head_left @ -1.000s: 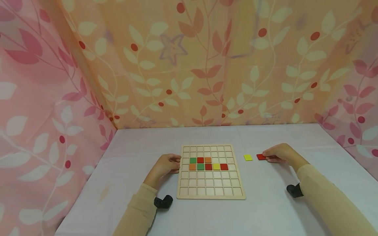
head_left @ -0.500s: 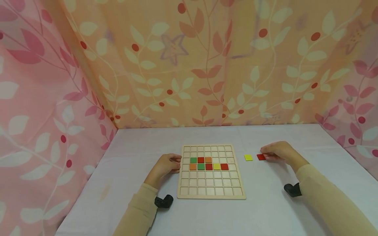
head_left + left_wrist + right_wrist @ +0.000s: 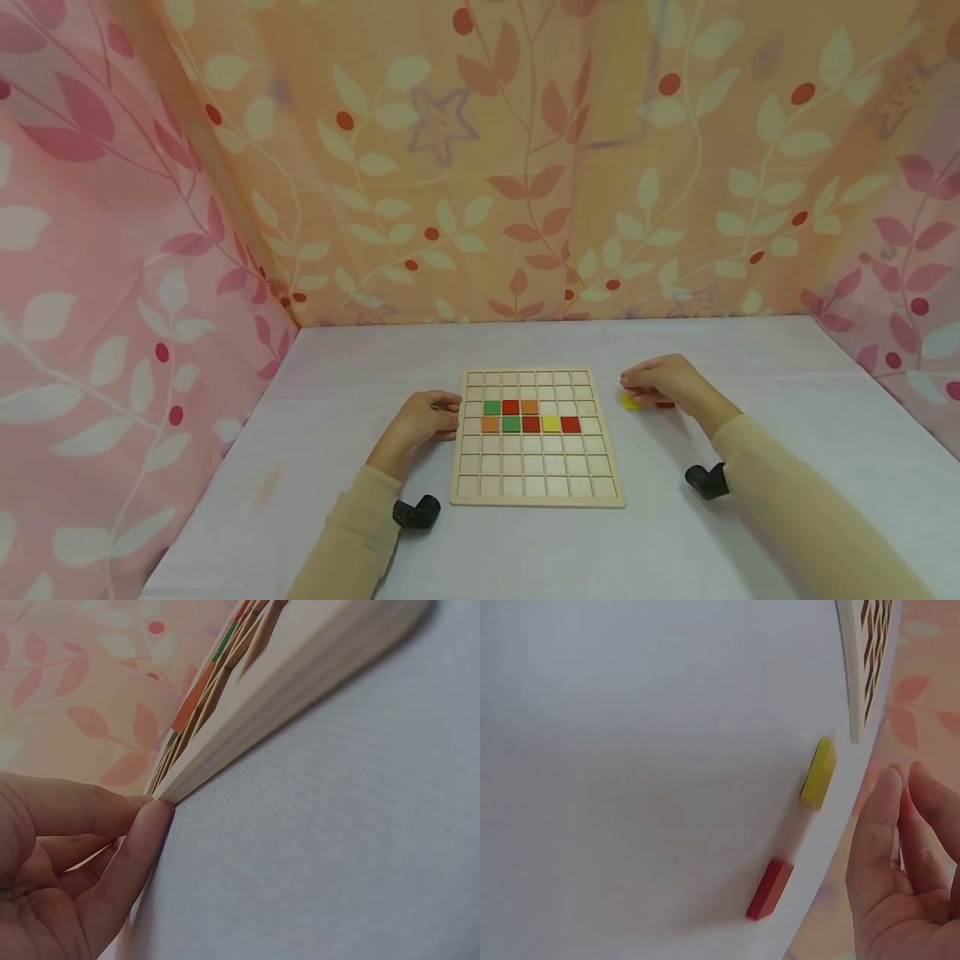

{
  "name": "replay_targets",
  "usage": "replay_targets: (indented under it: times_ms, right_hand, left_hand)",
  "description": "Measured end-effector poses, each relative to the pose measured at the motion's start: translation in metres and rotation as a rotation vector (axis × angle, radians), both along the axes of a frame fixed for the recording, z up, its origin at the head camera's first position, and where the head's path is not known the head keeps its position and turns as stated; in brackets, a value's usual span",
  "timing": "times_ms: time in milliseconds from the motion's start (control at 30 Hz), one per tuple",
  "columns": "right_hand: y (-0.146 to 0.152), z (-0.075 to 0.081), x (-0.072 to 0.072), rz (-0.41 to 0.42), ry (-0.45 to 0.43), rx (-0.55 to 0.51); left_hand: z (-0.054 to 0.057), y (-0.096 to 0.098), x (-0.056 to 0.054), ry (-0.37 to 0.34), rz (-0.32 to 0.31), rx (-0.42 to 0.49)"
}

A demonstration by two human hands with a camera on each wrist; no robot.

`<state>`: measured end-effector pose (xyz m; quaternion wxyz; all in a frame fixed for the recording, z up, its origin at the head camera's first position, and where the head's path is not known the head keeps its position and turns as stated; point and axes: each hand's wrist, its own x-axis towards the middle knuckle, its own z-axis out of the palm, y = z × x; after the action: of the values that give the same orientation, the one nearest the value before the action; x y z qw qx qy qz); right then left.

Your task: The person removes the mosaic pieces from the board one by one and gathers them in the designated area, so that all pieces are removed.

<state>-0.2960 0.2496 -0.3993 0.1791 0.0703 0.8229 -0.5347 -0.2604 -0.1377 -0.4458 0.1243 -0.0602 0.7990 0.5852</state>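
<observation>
Evidently there's room on the tabletop (image 3: 352, 358) between the wooden grid board's (image 3: 532, 486) right edge and the loose yellow tile (image 3: 819, 772), with a loose red tile (image 3: 770, 889) farther right. The left hand (image 3: 420, 419) rests thumb and fingertips against the board's left edge. The right hand's (image 3: 663, 379) grip, I notice, hovers by the loose tiles, unloaded, fingertips slightly apart.

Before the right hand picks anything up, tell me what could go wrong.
The right hand is close to both the yellow tile and the red tile, so it might knock one while reaching for the other. The left hand touches the board at its edge; a push there could shift it and perhaps jostle the tiles lying on it.
</observation>
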Motion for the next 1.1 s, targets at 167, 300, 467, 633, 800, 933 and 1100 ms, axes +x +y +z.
replay_targets:
  times_ms: [167,300,467,633,800,933,1100]
  right_hand:
    - [-0.017,0.0,0.001,0.016,0.017,0.009]
    - [-0.028,-0.001,0.001,0.035,0.025,-0.028]
    - [-0.041,-0.003,0.0,0.064,0.033,-0.034]
    - [-0.051,-0.006,-0.002,0.047,0.018,-0.03]
    - [-0.06,-0.008,-0.001,0.063,0.02,-0.06]
    - [-0.069,-0.008,0.001,0.071,0.013,-0.076]
    - [-0.081,-0.01,0.0,0.079,0.017,-0.09]
  left_hand:
    - [0.001,0.0,0.001,0.003,0.0,-0.003]
    - [0.002,0.0,0.003,0.006,-0.002,-0.007]
    - [0.002,0.001,0.003,0.005,0.002,0.009]
    - [-0.001,0.0,0.002,0.005,0.003,0.024]
    - [-0.002,0.0,0.001,0.003,-0.002,0.019]
    - [-0.002,0.0,0.001,0.007,-0.006,0.015]
    - [-0.001,-0.001,0.001,0.015,-0.009,0.008]
